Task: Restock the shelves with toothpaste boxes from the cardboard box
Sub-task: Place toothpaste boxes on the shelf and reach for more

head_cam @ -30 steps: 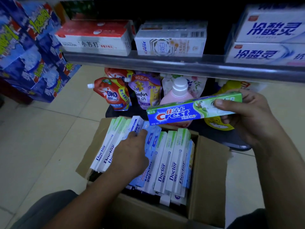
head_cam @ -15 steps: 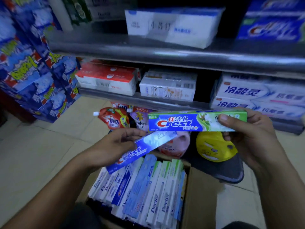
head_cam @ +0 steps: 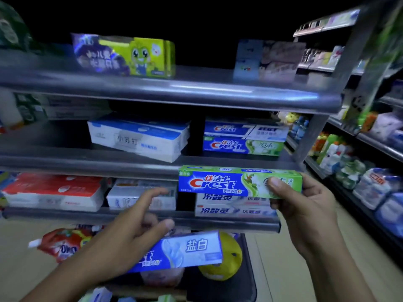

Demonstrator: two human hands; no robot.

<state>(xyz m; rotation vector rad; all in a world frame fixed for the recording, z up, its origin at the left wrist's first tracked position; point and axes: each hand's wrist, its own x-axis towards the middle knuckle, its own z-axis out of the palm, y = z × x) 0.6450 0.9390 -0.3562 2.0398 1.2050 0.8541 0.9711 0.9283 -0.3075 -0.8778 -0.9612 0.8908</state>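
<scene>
My right hand [head_cam: 305,212] grips the right end of a green-and-blue Crest toothpaste box [head_cam: 222,182], held level in front of the shelf edge. My left hand [head_cam: 130,232] holds a blue-and-white Crest box [head_cam: 192,250] lower down, thumb on top, index finger stretched out. Matching Crest boxes [head_cam: 242,139] are stacked on the middle shelf [head_cam: 109,162], above and behind the green box. Only the top tips of boxes in the cardboard box [head_cam: 104,295] show at the bottom edge.
A blue-and-white soda toothpaste pack [head_cam: 139,136] lies left of the Crest stack. Red and white packs fill the lower shelf [head_cam: 152,219]. Refill pouches [head_cam: 63,243] and a yellow item [head_cam: 226,258] sit at floor level. A children's toothpaste carton [head_cam: 130,55] stands on the top shelf. Another aisle's shelving runs along the right.
My view has tilted up from the cardboard box to the shelves. My left hand drew a blue Crest box out of the carton and lifted it; my right hand raised the green box toward the middle shelf.
</scene>
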